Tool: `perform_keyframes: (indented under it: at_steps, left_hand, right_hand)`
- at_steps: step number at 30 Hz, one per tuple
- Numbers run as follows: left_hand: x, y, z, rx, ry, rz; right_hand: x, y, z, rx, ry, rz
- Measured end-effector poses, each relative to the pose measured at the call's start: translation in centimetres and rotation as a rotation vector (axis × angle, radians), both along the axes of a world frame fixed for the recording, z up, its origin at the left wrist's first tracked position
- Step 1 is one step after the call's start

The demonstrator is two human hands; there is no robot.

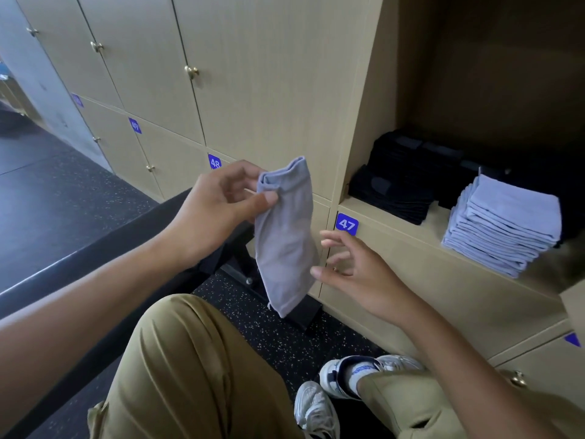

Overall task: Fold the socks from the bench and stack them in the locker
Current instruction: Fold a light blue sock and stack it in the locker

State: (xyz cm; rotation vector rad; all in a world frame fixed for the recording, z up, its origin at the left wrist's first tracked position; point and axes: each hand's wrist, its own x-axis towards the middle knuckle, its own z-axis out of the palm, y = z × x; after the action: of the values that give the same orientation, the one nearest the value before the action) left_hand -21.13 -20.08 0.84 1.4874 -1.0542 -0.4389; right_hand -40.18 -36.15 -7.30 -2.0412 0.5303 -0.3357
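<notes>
I see the open locker [373,128] at right, holding a stack of folded grey socks [503,223] at its front edge and piles of folded black socks [408,175] behind and left of it. My left hand [218,210] pinches the cuff of a grey sock [285,242], which hangs down. My right hand [354,274] hovers just beside its lower half, fingers spread, holding nothing.

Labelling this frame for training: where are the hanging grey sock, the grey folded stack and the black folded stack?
grey sock [285,239], head view, mid-body.
grey folded stack [506,223], head view, top piece.
black folded stack [392,193], head view, front pile.
</notes>
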Motion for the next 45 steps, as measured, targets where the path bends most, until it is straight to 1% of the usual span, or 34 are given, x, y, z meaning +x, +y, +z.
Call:
perform_keyframes:
  at_steps: [3,5,9,12,14,16,19,23,27,30,36,38,40,45]
  left_hand:
    - [-0.9,0.0,0.4,0.017,0.012,-0.112]
    - [-1.2,-0.1,0.4,0.029,0.037,-0.171]
    - [-1.7,-0.3,0.5,0.018,0.114,-0.216]
    - [-2.0,-0.4,0.5,0.003,0.164,-0.226]
    - [-2.0,-0.4,0.4,-0.011,0.207,-0.189]
    - [-1.7,-0.4,0.5,-0.026,0.215,-0.103]
    - [-0.8,-0.2,0.3,-0.03,0.189,0.02]
    - [0.7,0.2,-0.6,0.008,0.171,0.157]
    - [2.5,0.5,-1.8,0.056,0.231,0.271]
    - [3.8,0.9,-2.6,0.111,0.291,0.331]
    - [5.1,1.1,-3.7,0.177,0.324,0.386]
    - [5.3,1.2,-4.0,0.205,0.301,0.389]
    - [5.2,1.2,-4.3,0.23,0.225,0.404]
    - [3.8,0.9,-5.0,0.301,0.0,0.43]
  right_hand:
    - [0.2,-0.1,0.4,0.087,-0.008,0.013]
    - [0.1,-0.3,0.5,0.135,0.023,0.031]
    - [0.1,-0.3,0.8,0.338,0.011,0.146]
    - [0.1,-0.4,0.7,0.37,-0.007,0.194]
    - [0.1,-0.4,0.5,0.411,-0.013,0.193]
    - [0.1,-0.6,0.5,0.456,-0.025,0.177]
    - [0.0,-0.9,0.7,0.434,-0.034,0.105]
    - [-0.4,-1.3,1.3,0.432,-0.022,-0.015]
    - [-0.5,-1.6,1.3,0.483,0.004,-0.086]
    - [-0.4,-1.6,1.1,0.523,-0.004,-0.117]
    - [-0.1,-1.9,0.7,0.639,-0.075,-0.239]
    - [-0.1,-2.1,0.6,0.664,-0.102,-0.277]
    - [-0.2,-2.2,0.8,0.646,-0.13,-0.311]
    - [-0.2,-1.7,1.1,0.435,-0.158,-0.38]
